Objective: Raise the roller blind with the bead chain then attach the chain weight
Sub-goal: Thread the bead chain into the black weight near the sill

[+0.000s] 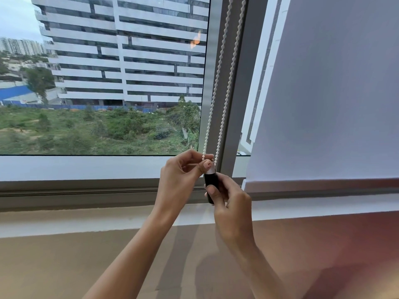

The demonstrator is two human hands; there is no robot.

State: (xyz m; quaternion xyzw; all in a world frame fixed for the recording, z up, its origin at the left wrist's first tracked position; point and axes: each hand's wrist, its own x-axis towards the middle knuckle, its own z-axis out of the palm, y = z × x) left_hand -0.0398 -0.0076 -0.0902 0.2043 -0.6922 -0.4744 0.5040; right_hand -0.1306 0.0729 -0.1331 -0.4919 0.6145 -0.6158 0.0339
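Beige sill [64, 255] under both hands.

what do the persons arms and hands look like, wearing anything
Both arms are bare from the bottom edge of the picture up to the fingers: no sleeves, gloves, watch or bracelet in view. No rings show on the left hand or the right hand. The fingernails are short and look unpainted. No marks or tattoos show on either forearm.

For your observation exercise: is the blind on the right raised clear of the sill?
No: the blind hangs low, its bottom bar just above the sill.
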